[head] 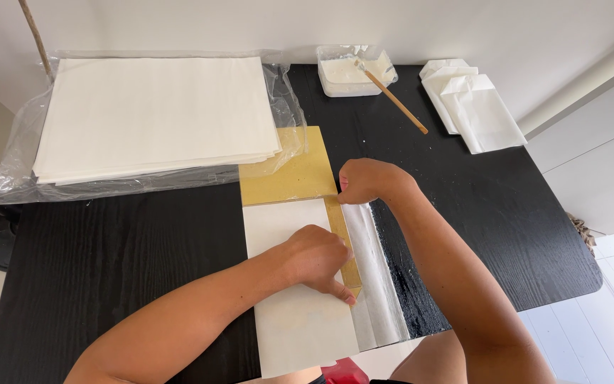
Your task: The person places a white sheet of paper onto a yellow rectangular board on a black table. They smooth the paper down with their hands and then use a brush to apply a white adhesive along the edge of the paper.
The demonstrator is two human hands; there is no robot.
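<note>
Your left hand [318,262] presses fingers-down on the white sheet [300,313] over the tan board [296,174]; your right hand [364,181], fist closed, pinches its folded edge.

A stack of white sheets [154,114] in clear plastic lies on the black counter [108,256]; right of the stack, a white tub [342,75] holding a stick [392,96]; farther right, folded white bags [474,103].
</note>
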